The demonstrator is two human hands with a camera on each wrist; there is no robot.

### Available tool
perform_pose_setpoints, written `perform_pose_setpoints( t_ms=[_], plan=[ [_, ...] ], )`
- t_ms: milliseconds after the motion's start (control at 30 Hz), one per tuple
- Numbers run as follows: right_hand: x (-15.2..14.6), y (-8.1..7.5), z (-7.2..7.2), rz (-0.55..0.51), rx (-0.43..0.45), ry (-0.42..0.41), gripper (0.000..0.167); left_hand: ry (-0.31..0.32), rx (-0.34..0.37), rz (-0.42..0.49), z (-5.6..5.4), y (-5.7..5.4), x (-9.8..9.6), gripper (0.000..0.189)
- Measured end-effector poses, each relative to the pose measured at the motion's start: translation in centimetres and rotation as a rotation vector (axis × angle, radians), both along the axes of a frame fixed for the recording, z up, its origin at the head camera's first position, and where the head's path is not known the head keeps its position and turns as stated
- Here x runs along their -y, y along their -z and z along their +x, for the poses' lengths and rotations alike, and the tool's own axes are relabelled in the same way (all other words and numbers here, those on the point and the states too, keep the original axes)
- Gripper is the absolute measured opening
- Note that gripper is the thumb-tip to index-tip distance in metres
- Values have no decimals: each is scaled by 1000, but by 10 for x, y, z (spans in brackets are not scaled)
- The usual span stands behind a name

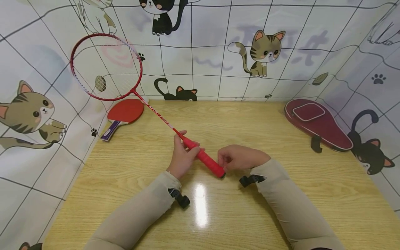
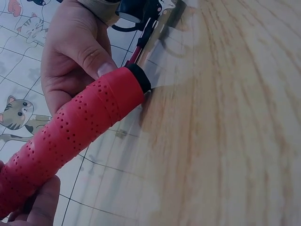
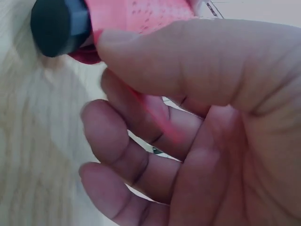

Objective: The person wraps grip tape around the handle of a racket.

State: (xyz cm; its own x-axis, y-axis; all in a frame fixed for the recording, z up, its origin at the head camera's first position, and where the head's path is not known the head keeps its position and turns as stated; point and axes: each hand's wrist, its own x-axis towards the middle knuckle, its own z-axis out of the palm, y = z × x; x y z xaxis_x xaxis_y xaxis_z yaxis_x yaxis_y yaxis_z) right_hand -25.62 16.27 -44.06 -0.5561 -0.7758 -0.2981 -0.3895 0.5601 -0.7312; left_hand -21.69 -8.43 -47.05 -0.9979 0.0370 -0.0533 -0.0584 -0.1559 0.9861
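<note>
My left hand (image 1: 183, 159) grips a red badminton racket (image 1: 160, 117) where its shaft meets the handle. The racket slants across the table, strung head up at the far left, butt toward me. Perforated red grip tape (image 2: 77, 120) wraps the handle down to a black end cap (image 3: 61, 27). At the butt, my right hand (image 1: 243, 158) pinches a thin tail of the tape (image 3: 162, 120) between thumb and index finger. Its other fingers are loosely curled in the right wrist view. How far the tail stays joined to the wrap is hidden by the thumb.
A red table tennis bat (image 1: 128, 110) lies at the table's back left, below the racket head. At the back right lies a dark red padded case (image 1: 322, 125) with a black strap. Cat-printed sheets (image 1: 206, 59) border the wooden table (image 1: 237, 121).
</note>
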Motion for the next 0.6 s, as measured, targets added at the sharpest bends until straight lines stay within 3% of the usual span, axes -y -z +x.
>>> perform_pose_setpoints(
  t_ms=[433, 600],
  plan=[
    [4, 4, -1, 3, 21, 13, 21, 28, -13, 28, 0, 0, 1, 72],
    [6, 6, 0, 18, 82, 22, 35, 30, -29, 49, 1, 0, 0, 68]
  ],
)
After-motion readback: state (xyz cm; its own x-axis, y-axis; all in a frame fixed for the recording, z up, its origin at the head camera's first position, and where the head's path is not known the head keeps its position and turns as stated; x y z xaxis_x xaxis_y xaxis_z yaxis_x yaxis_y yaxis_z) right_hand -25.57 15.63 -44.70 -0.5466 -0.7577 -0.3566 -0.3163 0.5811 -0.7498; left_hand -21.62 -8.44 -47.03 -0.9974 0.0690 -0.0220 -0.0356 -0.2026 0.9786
